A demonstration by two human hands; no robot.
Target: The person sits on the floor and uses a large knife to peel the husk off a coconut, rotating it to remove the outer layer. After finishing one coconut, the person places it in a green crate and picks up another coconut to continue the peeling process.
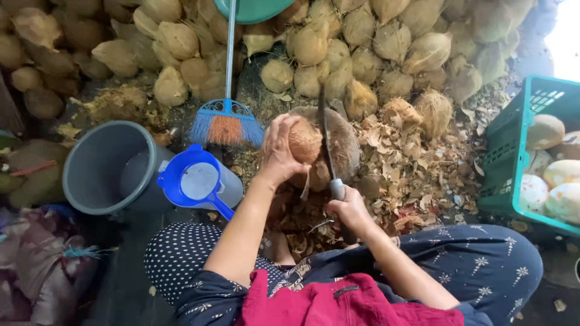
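Left hand (279,151) cups the coconut (305,143); right hand (347,208) grips the knife (326,139).

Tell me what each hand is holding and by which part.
The left hand grips the brown coconut over its top and near side. The right hand holds the long knife by its handle, blade against the coconut.

You have one view only, from the camera on your head: it looks steeply down over your lap, close to your hands, facing the coconut pile (362,42) at 12 o'clock
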